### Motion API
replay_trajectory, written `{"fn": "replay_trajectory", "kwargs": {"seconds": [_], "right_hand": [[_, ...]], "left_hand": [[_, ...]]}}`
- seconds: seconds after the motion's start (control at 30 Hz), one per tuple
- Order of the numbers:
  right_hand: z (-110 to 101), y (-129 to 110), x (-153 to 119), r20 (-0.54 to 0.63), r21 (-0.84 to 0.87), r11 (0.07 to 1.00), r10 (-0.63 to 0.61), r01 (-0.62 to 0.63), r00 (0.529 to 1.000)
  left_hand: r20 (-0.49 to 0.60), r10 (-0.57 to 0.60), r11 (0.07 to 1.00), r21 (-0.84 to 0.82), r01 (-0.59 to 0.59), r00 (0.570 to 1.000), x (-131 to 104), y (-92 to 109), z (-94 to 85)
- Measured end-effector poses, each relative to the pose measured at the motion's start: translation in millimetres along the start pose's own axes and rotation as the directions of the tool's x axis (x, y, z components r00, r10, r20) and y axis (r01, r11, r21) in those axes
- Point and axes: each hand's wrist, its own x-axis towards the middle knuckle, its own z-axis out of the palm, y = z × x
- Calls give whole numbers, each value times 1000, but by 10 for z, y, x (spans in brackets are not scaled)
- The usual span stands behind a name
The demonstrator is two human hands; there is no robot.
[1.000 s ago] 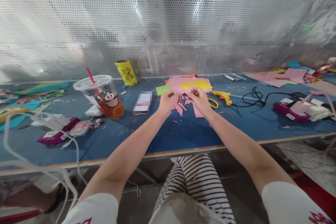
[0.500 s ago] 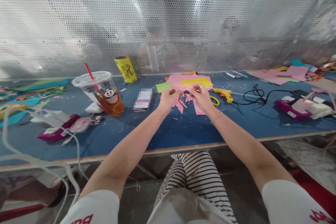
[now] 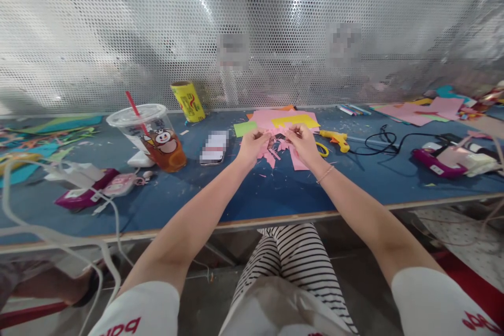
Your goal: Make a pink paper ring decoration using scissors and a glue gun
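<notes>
My left hand and my right hand face each other over the blue table, both with fingers pinched on a fringed piece of pink paper stretched between them. Torn or cut pink scraps lie just below. Behind my hands are pink paper sheets, a yellow paper piece and a green paper piece. A yellow ring-shaped handle, perhaps of scissors, shows beside my right hand. Close to it rests a yellow glue gun with a black cord.
On the left stand a lidded cup of drink and a yellow roll; a phone lies nearer. Purple power strips with cables sit at both sides. A perforated metal screen closes the back. Markers lie back right.
My hands stay almost in place, with both still pinching the pink paper. The right fingers shift slightly, and the whole view moves a little.
</notes>
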Motion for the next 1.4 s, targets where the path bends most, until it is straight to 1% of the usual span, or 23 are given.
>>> {"fn": "replay_trajectory", "kwargs": {"seconds": [0.17, 0.23, 0.3, 0.37, 0.5, 0.63, 0.83, 1.0, 1.07, 1.13, 1.2, 1.27, 1.33, 1.4], "right_hand": [[-5, -27, 6, -2, 180, 980, 90, -88, 996], [-17, -24, 10, 11, 213, 969, 128, -127, 992], [-34, -7, 16, 51, 180, 972, 141, -148, 989], [-50, 13, 21, 77, 105, 986, 120, -128, 990], [-71, 0, 13, 37, -6, 1000, 30, -30, 999], [-75, -55, -5, 23, -96, 995, -17, 19, 1000], [-81, -53, -4, 33, -190, 977, -93, 98, 995], [-82, -21, 2, 50, -196, 973, -110, 117, 993], [-71, -4, 2, 15, -164, 982, -93, 94, 996], [-50, 2, -4, -16, -69, 997, -29, 28, 999], [-20, -15, -20, 6, 62, 996, 71, -72, 997], [10, -52, -40, 60, 166, 974, 143, -151, 988], [30, -90, -55, 85, 222, 960, 156, -171, 984], [34, -104, -58, 75, 238, 960, 136, -150, 988]], "left_hand": [[-26, -48, 999, -28, 47, 999, -3, 10, 3], [-28, -66, 998, -19, 65, 997, -1, 9, 0], [-26, -66, 998, -3, 66, 997, 4, 1, -6], [-17, -61, 998, 7, 61, 998, 11, -9, -15], [29, -54, 998, 33, 54, 998, 21, -28, -40], [43, -63, 997, 38, 61, 997, 19, -28, -48], [58, -96, 995, 42, 94, 994, -15, 21, -14], [53, -73, 988, 140, 64, 996, -29, 29, -12], [59, -69, 985, 165, 59, 996, -24, 18, -20], [68, -60, 984, 173, 48, 996, -22, 8, -23], [70, -51, 982, 183, 38, 996, -27, 4, -17], [72, -50, 981, 192, 35, 996, -39, 4, -6], [80, -53, 979, 201, 36, 995, -51, 4, 6], [92, -59, 977, 210, 39, 994, -59, 2, 12]]}}
